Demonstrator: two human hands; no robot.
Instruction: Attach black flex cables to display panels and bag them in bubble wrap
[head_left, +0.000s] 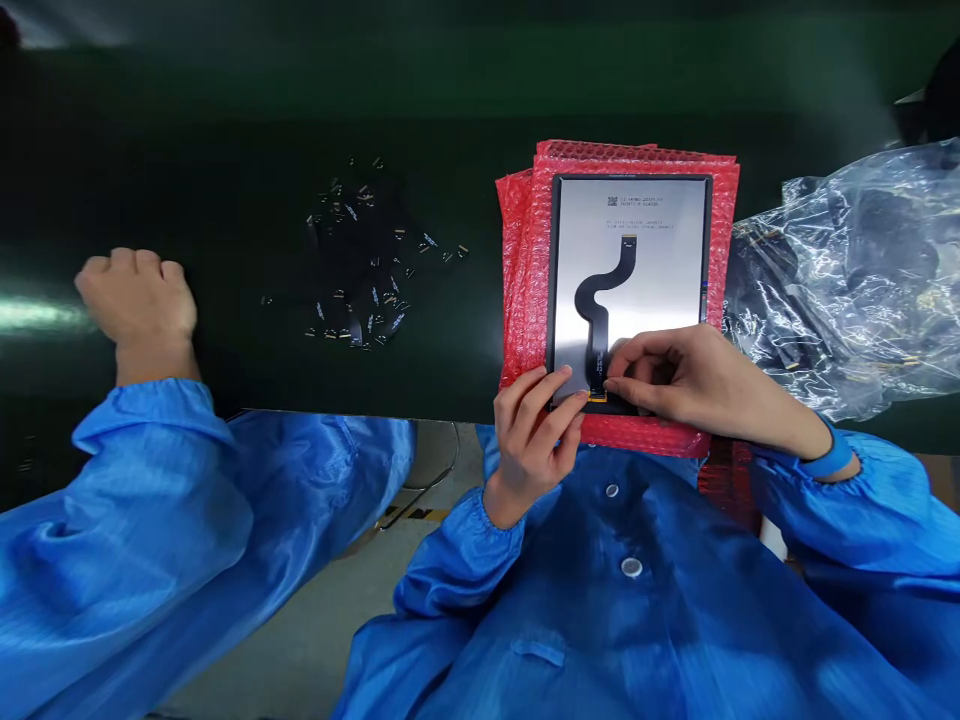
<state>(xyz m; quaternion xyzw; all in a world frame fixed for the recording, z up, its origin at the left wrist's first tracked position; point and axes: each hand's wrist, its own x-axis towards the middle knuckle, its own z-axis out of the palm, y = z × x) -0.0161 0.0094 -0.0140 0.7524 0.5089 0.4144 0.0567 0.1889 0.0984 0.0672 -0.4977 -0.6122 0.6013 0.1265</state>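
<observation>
A display panel lies face down, its silvery back up, on red bubble-wrap bags. Along its back runs a black S-shaped flex cable, with a gold connector end at the bottom edge. My left hand rests over the panel's lower left corner, fingers stretched out, one fingertip beside that connector end. From the right, my right hand pinches with thumb and forefinger at the cable's lower right edge. The fingertips hide part of the contact. A blue band circles my right wrist.
Many small flex parts lie scattered on the dark green table. Clear plastic bags with dark parts inside lie on the right. A co-worker's closed hand rests on the table at the left.
</observation>
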